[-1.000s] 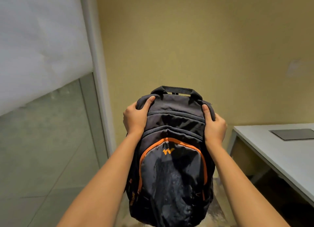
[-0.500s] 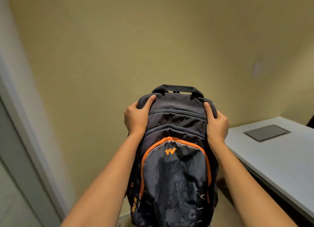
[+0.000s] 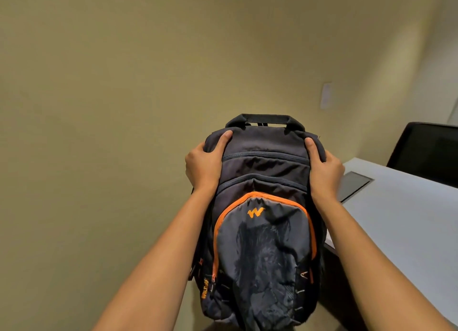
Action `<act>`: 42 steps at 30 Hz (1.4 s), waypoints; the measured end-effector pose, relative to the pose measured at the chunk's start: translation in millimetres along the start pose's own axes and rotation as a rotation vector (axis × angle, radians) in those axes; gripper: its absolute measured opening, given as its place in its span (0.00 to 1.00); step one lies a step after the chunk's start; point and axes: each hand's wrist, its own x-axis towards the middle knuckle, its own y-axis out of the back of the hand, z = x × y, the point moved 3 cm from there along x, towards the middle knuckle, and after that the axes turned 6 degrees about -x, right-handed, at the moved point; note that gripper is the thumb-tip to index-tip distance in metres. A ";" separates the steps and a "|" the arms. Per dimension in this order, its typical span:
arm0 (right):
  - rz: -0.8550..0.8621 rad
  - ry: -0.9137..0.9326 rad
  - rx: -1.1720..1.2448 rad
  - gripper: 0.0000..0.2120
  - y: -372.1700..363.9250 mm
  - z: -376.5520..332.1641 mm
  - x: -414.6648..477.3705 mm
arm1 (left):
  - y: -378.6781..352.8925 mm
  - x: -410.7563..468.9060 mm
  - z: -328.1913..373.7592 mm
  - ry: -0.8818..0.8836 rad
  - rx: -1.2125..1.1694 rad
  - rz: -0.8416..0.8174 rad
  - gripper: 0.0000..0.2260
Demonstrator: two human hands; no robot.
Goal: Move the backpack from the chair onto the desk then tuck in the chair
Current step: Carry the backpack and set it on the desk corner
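1. Your left hand (image 3: pixel 202 167) is clamped on the upper left shoulder of the backpack (image 3: pixel 262 219), thumb laid across the top panel, fingers wrapped round the side and hidden behind the fabric.
2. Your right hand (image 3: pixel 323 172) grips the upper right shoulder the same way, thumb on top, fingers curled round the far side.
3. The backpack hangs upright between your two hands, in the air in front of the yellow wall (image 3: pixel 124 82); nothing is seen bearing it from below.
4. It is dark grey with an orange zip outlining the front pocket, an orange logo near that pocket's top, and its carry handle (image 3: pixel 265 120) standing up free above your thumbs.
5. The desk (image 3: pixel 396 226) lies to your right; the backpack's right side overlaps the desk's near left edge in view, but you cannot tell whether they touch.
6. A dark rectangular panel (image 3: pixel 354 184) sits flush in the desk near its far left corner, partly behind your right hand.
7. A black chair back (image 3: pixel 428 152) rises beyond the desk's far edge at the right.
8. A pale wall plate (image 3: pixel 326 95) sits on the wall above the desk.
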 end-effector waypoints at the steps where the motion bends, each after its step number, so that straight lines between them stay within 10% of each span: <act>1: 0.011 0.003 0.001 0.28 -0.6 3.1 13.5 | -14.3 6.0 -0.3 -0.005 -0.005 -0.009 0.26; 42: 0.087 0.131 -0.204 0.26 -70.8 132.1 456.1 | -426.6 151.9 -50.1 0.042 -0.182 -0.002 0.26</act>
